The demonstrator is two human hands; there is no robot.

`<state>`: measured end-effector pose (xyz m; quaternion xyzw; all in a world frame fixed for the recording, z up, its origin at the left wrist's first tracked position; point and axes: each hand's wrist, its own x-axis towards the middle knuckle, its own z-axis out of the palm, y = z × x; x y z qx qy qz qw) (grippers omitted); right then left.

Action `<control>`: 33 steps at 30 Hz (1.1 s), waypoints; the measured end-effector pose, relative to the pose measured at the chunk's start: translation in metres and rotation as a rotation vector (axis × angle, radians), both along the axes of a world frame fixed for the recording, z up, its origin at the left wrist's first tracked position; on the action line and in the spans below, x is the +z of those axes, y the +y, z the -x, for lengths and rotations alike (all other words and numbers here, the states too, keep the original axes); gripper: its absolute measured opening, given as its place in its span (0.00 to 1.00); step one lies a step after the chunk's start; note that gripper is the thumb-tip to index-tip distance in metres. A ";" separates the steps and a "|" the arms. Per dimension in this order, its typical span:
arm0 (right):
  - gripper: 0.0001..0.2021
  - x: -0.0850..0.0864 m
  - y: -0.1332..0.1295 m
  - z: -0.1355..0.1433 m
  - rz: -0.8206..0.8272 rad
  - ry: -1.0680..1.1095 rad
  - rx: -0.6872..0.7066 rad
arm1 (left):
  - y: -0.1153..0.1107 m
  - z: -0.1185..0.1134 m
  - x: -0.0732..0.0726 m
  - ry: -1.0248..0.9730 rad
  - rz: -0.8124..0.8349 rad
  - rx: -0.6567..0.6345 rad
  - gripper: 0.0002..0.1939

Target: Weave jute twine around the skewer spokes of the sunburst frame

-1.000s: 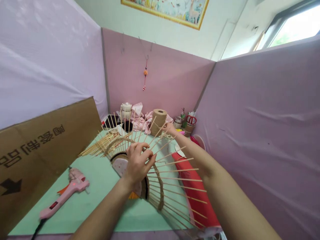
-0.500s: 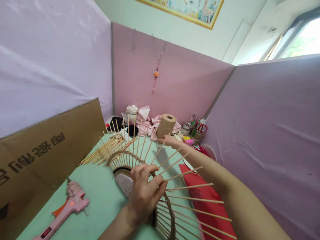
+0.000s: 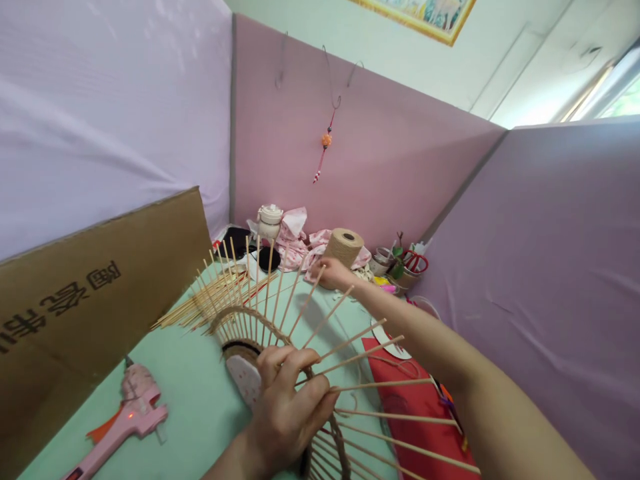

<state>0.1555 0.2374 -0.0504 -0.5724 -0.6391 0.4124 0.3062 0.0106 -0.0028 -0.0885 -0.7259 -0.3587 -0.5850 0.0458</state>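
My left hand (image 3: 295,403) is closed around the rim of a half-woven basket (image 3: 250,313), whose thin wooden sticks fan outward like spokes. Brown twine is woven between the sticks in a curved band, and a pale spotted oval base shows inside. My right hand (image 3: 334,272) reaches across to the far side, just in front of a big spool of brown twine (image 3: 345,245). Its fingers are curled together; whatever they pinch is too small to make out. Loose twine (image 3: 407,365) lies over a red sheet (image 3: 415,407) under my right forearm.
A pink glue gun (image 3: 133,410) with a lit red light lies at the left, beside a cardboard panel (image 3: 105,267). Loose sticks (image 3: 200,300) are heaped behind the basket. Along the back stand a white jar (image 3: 270,220), pink cloth (image 3: 293,240) and a pot with red-handled scissors (image 3: 415,263).
The camera view has shifted a little. My right hand has moved slightly left relative to the twine spool. My left hand keeps its grip on the basket.
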 end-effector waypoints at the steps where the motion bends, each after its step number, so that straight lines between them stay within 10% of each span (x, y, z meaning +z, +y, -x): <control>1: 0.06 0.019 0.009 -0.004 -0.052 0.090 -0.026 | 0.000 0.000 -0.002 0.002 0.002 -0.002 0.04; 6: 0.09 0.094 0.048 -0.057 -0.291 0.454 -0.322 | 0.000 0.000 -0.003 0.002 0.010 -0.001 0.03; 14: 0.06 0.115 -0.031 -0.171 -0.626 0.696 -0.842 | -0.001 0.000 0.000 0.005 0.009 -0.030 0.04; 19: 0.06 0.149 -0.137 -0.205 -1.076 0.927 -0.585 | 0.001 -0.001 -0.001 -0.018 0.001 -0.033 0.04; 22: 0.11 0.159 -0.183 -0.215 -1.048 0.751 -0.442 | 0.001 0.000 0.002 -0.002 -0.012 -0.028 0.04; 29: 0.16 0.088 -0.128 -0.173 -0.116 -0.573 -0.068 | 0.001 0.001 0.004 0.023 -0.027 -0.015 0.04; 33: 0.14 0.029 -0.064 -0.113 -0.130 -0.455 -0.067 | 0.000 0.001 0.004 0.025 -0.027 -0.013 0.04</control>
